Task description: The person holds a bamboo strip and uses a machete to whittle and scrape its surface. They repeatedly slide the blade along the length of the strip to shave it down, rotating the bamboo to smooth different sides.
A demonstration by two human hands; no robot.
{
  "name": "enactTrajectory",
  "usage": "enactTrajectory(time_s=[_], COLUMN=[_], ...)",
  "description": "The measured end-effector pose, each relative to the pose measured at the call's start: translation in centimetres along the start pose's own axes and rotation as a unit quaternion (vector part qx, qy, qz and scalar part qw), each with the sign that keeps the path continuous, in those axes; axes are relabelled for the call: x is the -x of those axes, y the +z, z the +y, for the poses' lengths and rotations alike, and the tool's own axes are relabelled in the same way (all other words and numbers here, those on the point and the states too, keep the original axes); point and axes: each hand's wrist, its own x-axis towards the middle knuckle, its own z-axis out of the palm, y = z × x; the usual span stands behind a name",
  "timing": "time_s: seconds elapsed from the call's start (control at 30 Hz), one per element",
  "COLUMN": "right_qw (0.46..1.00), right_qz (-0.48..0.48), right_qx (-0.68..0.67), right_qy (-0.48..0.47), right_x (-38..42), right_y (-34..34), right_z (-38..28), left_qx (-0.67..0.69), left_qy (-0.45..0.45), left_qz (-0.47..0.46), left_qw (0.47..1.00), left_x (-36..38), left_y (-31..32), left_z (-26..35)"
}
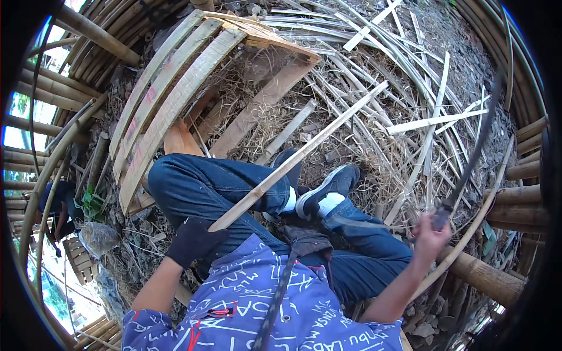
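Note:
My left hand [196, 241], in a black glove, is closed around the lower end of a long pale bamboo strip [304, 153]. The strip slants up and right across my crossed legs. My bare right hand [432, 235] is closed on what looks like a long-handled knife [470, 161]. Its dark shaft rises to the upper right from my fist. A blurred greyish streak, apparently the blade, reaches left over my thigh, apart from the strip. Under my right hand lies a thick bamboo pole [483, 275].
A slatted wooden crate [175, 88] stands at the upper left, close to my knee. Shavings and split bamboo strips [433, 120] litter the ground ahead. Bamboo poles [521, 205] border both sides. Another person [55, 205] is at the far left, near a small slatted crate [81, 257].

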Motion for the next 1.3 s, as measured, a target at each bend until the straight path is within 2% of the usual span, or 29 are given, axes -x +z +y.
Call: enactTrajectory(time_s=[0.2,0.3,0.4,0.47,0.57,0.6,0.63,0.7,0.77,0.8,0.87,0.97,1.03,1.07,1.13,1.2,1.3], right_qw=[0.982,0.975,0.968,0.97,0.981,0.967,0.98,0.986,0.988,0.989,0.976,0.964,0.955,0.954,0.943,0.933,0.912], right_qz=[0.142,0.177,0.211,0.224,0.194,0.221,0.175,0.122,0.074,0.03,-0.054,-0.185,-0.254,-0.278,-0.298,-0.323,-0.37], right_qx=[-0.017,-0.024,-0.012,0.089,0.02,0.098,0.044,0.023,-0.006,-0.029,-0.042,-0.052,-0.026,0.009,0.12,0.121,0.146], right_qy=[-0.122,-0.134,-0.137,-0.031,-0.016,0.082,0.08,0.11,0.133,0.139,0.209,0.182,0.147,0.109,-0.092,-0.1,-0.099], right_x=[-5.6,-7.7,-8.6,-8.2,-5.6,-4.4,-3.4,0.0,2.8,3.9,5.8,8.5,9.8,10.1,10.1,10.7,11.0], right_y=[-5.8,-7.0,-8.8,-9.8,-6.9,-5.4,-4.8,-2.0,0.7,1.9,4.2,7.5,8.8,9.3,10.3,10.9,11.8], right_z=[-2.9,-3.4,-1.4,1.5,6.9,8.2,11.1,12.8,13.2,13.0,11.4,8.7,7.8,7.7,6.2,5.5,5.4], left_qx=[-0.014,-0.035,0.025,0.005,-0.015,-0.015,-0.029,-0.04,-0.078,-0.083,-0.033,-0.022,-0.026,-0.03,0.004,-0.021,-0.057], left_qy=[0.071,0.096,0.046,0.053,0.057,0.056,0.065,0.056,0.063,0.064,0.073,0.054,0.076,0.093,0.089,0.127,0.111], left_qz=[0.031,0.034,0.003,0.01,0.013,0.002,0.011,0.03,0.074,0.076,0.049,0.017,0.023,0.041,0.03,0.056,0.04], left_qw=[0.997,0.994,0.999,0.999,0.998,0.998,0.997,0.997,0.992,0.992,0.996,0.998,0.997,0.994,0.996,0.99,0.991], left_x=[-0.4,-0.6,-0.3,-0.4,-0.2,0.0,-0.2,-0.5,-0.6,-0.6,-0.2,0.2,0.1,0.0,-0.5,-0.8,-0.3], left_y=[0.5,0.6,0.2,0.3,-0.1,-0.4,-0.1,0.5,0.7,0.4,0.3,-0.2,0.3,0.3,0.6,1.1,0.3], left_z=[-1.4,-1.6,-1.0,-1.2,-0.7,-0.7,-1.2,-1.8,-1.8,-1.7,-1.4,-0.5,-0.9,-1.1,-1.7,-2.4,-1.3])
